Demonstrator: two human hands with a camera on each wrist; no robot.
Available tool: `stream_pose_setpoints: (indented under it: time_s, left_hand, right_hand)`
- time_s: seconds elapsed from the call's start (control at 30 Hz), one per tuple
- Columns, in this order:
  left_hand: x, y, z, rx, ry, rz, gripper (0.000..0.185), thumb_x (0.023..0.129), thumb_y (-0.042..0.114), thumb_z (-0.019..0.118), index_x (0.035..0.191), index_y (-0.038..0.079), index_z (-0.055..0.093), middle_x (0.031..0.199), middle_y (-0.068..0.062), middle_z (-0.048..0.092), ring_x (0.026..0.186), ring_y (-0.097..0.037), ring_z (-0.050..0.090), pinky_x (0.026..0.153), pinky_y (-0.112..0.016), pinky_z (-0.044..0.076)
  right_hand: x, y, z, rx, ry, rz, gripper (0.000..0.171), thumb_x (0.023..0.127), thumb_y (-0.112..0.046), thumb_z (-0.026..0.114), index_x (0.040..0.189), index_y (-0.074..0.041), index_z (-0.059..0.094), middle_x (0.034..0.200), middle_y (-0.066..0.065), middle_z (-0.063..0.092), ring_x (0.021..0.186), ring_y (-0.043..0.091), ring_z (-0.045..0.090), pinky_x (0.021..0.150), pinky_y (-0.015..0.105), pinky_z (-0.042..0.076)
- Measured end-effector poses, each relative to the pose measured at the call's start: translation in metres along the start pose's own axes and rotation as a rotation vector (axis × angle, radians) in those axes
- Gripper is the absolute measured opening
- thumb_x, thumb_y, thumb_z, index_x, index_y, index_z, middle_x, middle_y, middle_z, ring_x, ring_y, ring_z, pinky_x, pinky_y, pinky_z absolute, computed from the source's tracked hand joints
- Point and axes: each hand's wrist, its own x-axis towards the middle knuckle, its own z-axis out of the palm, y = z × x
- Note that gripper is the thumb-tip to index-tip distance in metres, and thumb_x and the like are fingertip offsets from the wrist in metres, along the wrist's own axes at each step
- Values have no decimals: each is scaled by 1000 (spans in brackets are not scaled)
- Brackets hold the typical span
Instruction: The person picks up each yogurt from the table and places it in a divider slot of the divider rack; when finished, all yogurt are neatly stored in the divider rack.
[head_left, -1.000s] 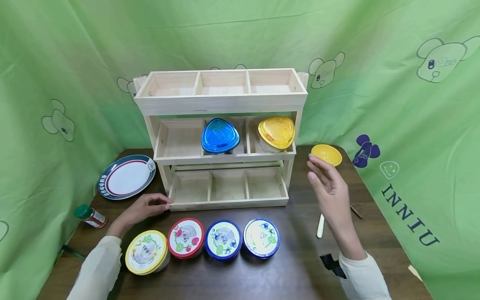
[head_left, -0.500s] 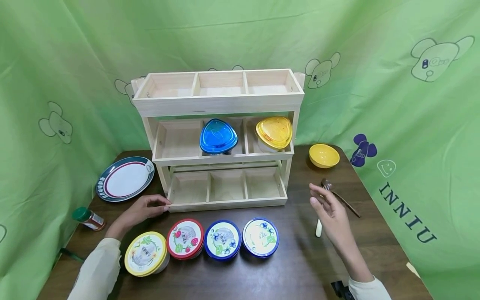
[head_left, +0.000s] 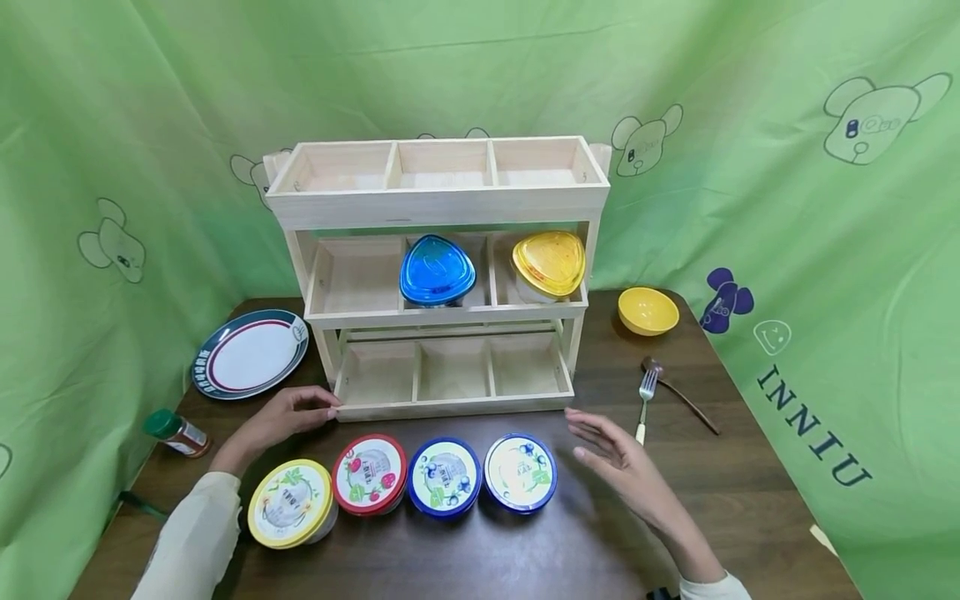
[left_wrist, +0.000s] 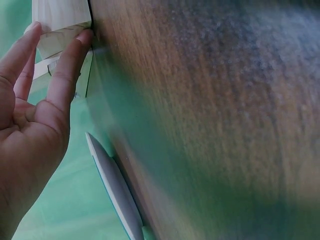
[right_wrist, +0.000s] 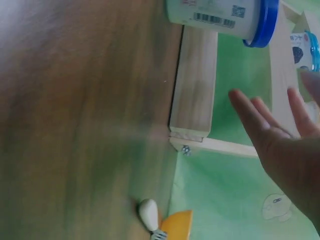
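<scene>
Hovering flat, fingers spread: right hand [head_left: 618,460] nr blue-lidded tub [head_left: 521,472].

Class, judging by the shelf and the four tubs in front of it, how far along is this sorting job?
Done: blue-lidded container and yellow-lidded container sit on the rack's middle shelf. In hand: the left hand touches the rack's bottom corner; the right hand, open, nears the rightmost tub. Left: all four tubs are on the table; top and bottom shelves are bare.

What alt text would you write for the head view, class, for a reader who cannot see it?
A person's right hand hovers open beside a blue-rimmed tub, last of four lidded tubs in a row on a dark table. The left hand touches the bottom corner of a three-tier wooden rack.
</scene>
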Motion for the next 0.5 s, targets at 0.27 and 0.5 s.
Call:
stream_pose_setpoints:
  time_s: [0.27,0.5]
  left_hand:
    - [1,-2,-2,-15,3,-6,26,107,19,71,127,2,74,119,-13,68,101,-26,60,84,-37,56]
    - [2,-2,-1,-14,-4,-11,27,107,21,72,128,3,74,119,-13,68,102,-28,59,85,-38,55]
  right_hand:
    - [-10,7,7,52,-152,39,39,103,4,68,142,1,63,160,37,43,142,3,53,113,28,45]
    - [-15,10,15,165,-235,21,42,102,8,67,143,5,61,161,44,33,147,5,49,113,33,46]
